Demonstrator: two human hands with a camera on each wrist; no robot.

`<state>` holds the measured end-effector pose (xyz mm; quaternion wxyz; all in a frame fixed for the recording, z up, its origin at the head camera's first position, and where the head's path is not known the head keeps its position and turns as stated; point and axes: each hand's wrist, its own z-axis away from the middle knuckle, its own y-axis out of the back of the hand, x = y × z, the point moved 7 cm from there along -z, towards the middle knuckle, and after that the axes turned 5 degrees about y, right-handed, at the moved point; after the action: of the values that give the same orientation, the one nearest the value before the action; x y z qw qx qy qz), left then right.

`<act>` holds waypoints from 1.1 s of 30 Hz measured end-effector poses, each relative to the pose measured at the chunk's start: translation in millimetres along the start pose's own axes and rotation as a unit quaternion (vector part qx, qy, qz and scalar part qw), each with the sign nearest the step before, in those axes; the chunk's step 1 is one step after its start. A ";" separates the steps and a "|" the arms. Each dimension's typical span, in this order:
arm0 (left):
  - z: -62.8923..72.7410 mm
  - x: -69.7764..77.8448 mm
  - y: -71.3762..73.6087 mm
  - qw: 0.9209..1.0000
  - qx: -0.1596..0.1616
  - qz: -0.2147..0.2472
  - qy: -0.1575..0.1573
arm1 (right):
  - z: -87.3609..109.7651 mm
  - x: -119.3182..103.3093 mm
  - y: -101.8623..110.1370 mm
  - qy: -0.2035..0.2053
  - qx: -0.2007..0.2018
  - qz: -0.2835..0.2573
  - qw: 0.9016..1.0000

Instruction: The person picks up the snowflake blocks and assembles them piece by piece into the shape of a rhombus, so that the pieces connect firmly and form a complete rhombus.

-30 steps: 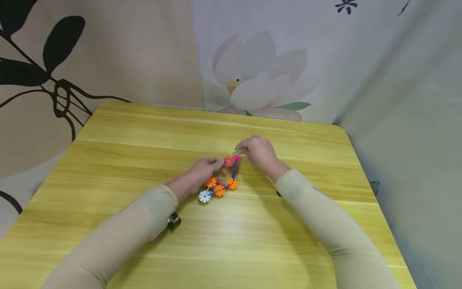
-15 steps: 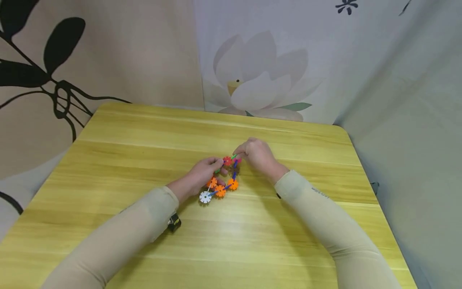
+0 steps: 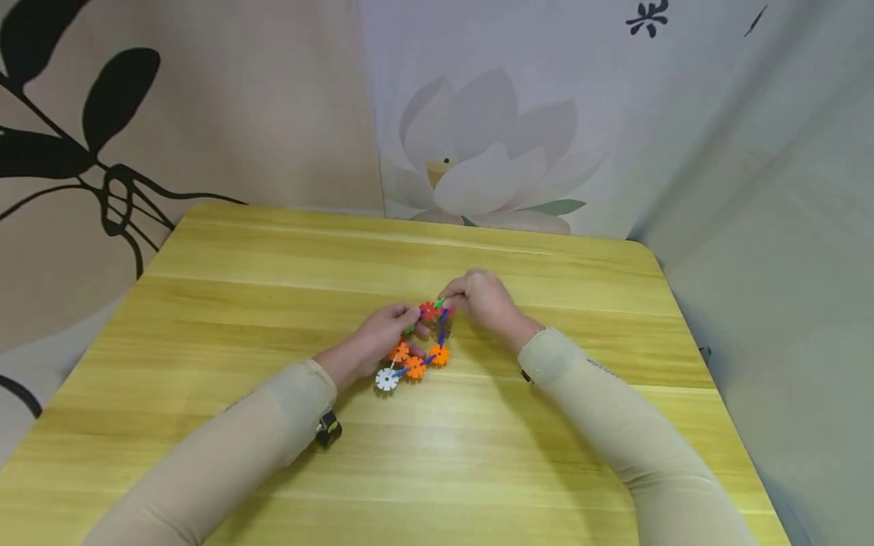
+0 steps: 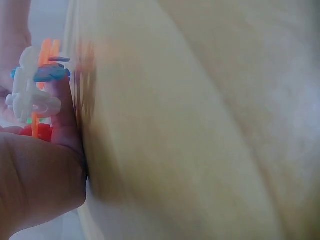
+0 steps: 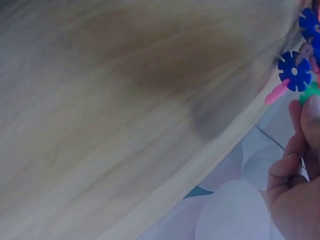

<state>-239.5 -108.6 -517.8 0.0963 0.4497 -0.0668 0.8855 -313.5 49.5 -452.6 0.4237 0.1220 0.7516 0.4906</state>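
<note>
A chain of notched plastic interlocking discs curves between the two hands above the wooden table. My left hand grips it from the left, thumb near a red disc. Below the fingers hang a white disc and orange discs. The left wrist view shows a light blue disc slotted beside the white one. At the far side, my right hand pinches a green disc against the red one; whether they interlock is hidden. Near those fingertips are a dark blue disc and a pink disc.
The wooden table spreads out around both hands. Its far edge meets a curtain printed with leaves and a flower. A small black device sits under the left wrist.
My right hand has moved slightly left and toward me, bringing the green disc from above the pink one over to the red disc. The left hand keeps its grip on the chain.
</note>
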 end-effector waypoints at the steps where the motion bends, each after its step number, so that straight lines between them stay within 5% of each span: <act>1: 0.1 -0.9 0.3 1.000 -0.001 -0.002 -0.003 | -0.5 0.5 -2.2 -0.002 -0.003 -0.006 1.000; 12: 3.9 -6.9 5.3 0.999 0.006 -0.030 -0.011 | -5.7 -10.5 -13.9 -0.016 -0.027 -0.003 0.999; 18: 7.9 -4.0 3.5 0.999 0.014 -0.050 -0.016 | -0.6 -6.3 -9.2 -0.070 -0.070 0.003 0.995; 22: 15.9 -7.4 -5.9 0.997 0.003 -0.073 -0.010 | 6.5 -1.1 -0.3 -0.092 -0.085 0.006 0.992; 33: 41.3 -16.5 -37.4 0.996 -0.004 -0.089 -0.022 | 12.3 2.5 -10.1 -0.042 -0.141 -0.018 0.989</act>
<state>-189.0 -82.5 -505.8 0.1746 0.4731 -0.0324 0.8629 -303.4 53.9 -464.3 0.4765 0.0674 0.6585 0.5786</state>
